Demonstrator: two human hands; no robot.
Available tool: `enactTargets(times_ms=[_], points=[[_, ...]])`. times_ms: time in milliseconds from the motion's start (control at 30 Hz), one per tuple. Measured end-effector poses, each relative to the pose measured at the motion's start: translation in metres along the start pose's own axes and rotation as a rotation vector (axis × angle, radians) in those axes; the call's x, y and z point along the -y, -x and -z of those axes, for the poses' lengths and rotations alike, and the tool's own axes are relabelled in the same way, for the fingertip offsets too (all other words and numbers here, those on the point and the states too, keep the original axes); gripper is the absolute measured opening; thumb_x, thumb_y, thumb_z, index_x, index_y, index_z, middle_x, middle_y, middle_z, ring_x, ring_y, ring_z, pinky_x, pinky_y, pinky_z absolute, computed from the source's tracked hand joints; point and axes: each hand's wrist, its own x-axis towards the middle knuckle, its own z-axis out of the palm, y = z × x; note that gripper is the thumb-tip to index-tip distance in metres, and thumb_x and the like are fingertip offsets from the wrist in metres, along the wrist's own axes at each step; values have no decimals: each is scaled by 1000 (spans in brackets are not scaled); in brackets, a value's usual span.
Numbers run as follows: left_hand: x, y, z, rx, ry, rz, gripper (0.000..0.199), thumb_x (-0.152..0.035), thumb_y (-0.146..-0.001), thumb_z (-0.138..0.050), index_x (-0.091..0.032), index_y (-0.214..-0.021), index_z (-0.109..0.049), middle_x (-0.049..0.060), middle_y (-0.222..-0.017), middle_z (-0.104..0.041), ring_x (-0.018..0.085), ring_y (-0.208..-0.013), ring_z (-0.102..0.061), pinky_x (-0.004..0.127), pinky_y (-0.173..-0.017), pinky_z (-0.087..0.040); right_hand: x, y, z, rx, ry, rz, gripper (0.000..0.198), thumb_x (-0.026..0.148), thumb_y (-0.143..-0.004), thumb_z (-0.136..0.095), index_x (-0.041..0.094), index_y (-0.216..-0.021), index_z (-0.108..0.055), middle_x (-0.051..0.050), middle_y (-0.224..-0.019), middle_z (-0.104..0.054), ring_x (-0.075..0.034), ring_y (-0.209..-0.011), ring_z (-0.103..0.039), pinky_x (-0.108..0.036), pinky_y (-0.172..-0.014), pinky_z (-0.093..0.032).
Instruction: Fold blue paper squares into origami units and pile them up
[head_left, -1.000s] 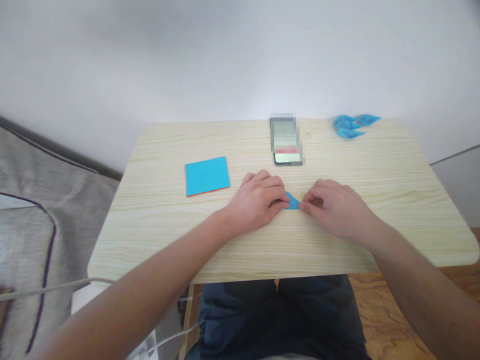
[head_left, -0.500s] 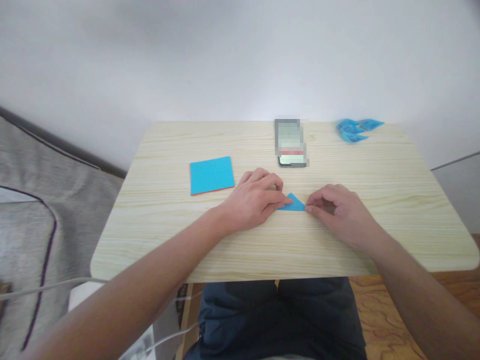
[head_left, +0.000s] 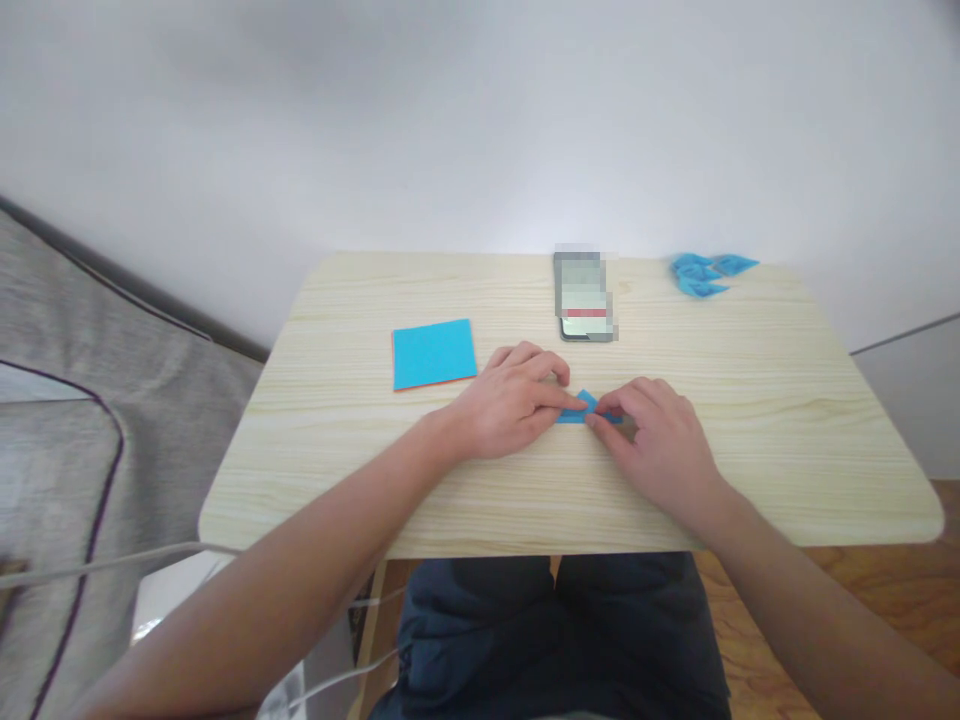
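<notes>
A small folded piece of blue paper [head_left: 585, 407] lies on the light wooden table [head_left: 787, 400] between my two hands. My left hand [head_left: 514, 400] presses its fingertips onto the paper's left part. My right hand [head_left: 656, 440] pinches the paper's right part with thumb and forefinger and covers most of it. Only a small blue tip shows between the fingers.
A stack of square blue sheets [head_left: 434, 354] lies left of my hands. A phone [head_left: 583, 297] lies behind them. Several folded blue paper pieces [head_left: 705, 273] sit at the table's far right corner. A grey cushion [head_left: 67, 420] and a white cable [head_left: 97, 568] are at the left.
My right hand has moved left over the blue triangle, folding or covering its right corner. The left hand has stayed pressed on the paper. The view has shifted slightly.
</notes>
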Motion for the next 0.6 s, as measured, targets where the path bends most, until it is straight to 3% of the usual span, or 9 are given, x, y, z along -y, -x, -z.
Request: enactTargets(times_ms=[300, 600], points=[[-1, 2, -6, -64, -40, -7, 28, -29, -98, -60, -38, -119, -76, 4, -124, -65, 25, -120, -50, 46, -105, -35, -5, -9, 0, 12, -71, -35, 22, 46, -92, -70, 25, -87, -67, -4, -91, -70, -27, -93, -60, -40, -81, -42], [-1, 5, -4, -70, -54, -30, 29, -30, -100, -58, -38, -121, -75, 4, -125, -64, 26, -122, -49, 46, -106, -35, -35, -10, -1, -40, -31, 38, 41, 64, -86, -71, 24, -94, -68, -5, -91, -69, -25, -88, -60, -39, -80, -43]])
